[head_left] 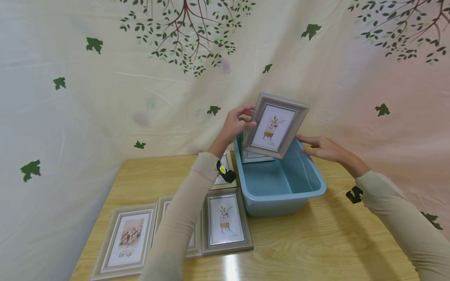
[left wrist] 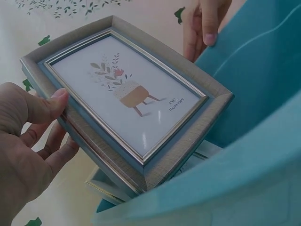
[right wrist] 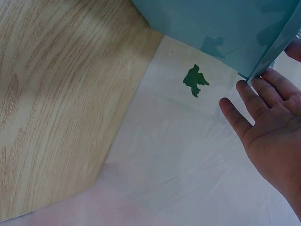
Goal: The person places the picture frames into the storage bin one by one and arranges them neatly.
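Recording space, apparently indoors, in a room of uncertain kind. A wood-grain table (head_left: 337,242) stands beside a hanging pale cloth (head_left: 168,117), printed with leafy branches (head_left: 185,15) and green birds (head_left: 94,44), which fills the background; the right wrist view shows it past the table's edge. Black wrist cameras (head_left: 230,176) at both cuffs indicate a staged setting. Picture frames (head_left: 225,220) and a blue tub (head_left: 275,208) are household goods, consistent with home or studio.

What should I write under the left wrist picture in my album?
The left hand holds up a framed plant picture, tilted, while the right hand touches the blue tub.
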Tool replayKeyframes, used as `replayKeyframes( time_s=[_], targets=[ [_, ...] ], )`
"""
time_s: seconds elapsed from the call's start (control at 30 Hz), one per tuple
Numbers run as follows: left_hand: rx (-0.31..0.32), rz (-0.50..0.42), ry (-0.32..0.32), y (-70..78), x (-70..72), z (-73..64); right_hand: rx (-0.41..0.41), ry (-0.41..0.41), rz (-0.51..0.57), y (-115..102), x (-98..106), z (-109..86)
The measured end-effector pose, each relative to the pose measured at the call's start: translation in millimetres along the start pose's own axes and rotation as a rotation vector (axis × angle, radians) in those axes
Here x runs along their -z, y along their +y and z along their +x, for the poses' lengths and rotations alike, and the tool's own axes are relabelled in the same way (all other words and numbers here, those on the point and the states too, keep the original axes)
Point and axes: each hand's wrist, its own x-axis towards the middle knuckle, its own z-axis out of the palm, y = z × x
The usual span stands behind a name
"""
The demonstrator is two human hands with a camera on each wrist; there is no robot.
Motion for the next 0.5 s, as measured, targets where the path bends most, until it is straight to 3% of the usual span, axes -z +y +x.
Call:
replayKeyframes(
  time_s=[0.17,0.5],
  targets=[
    [-0.006,0.061,-0.012,-7.2,-0.8,-0.4,0.021,0.001,0.006,2,0,1.5],
    [-0.007,0.087,-0.034,-10.6,1.0,-1.4,0.026,0.006,-0.013,-2,0,1.1]
  ],
)
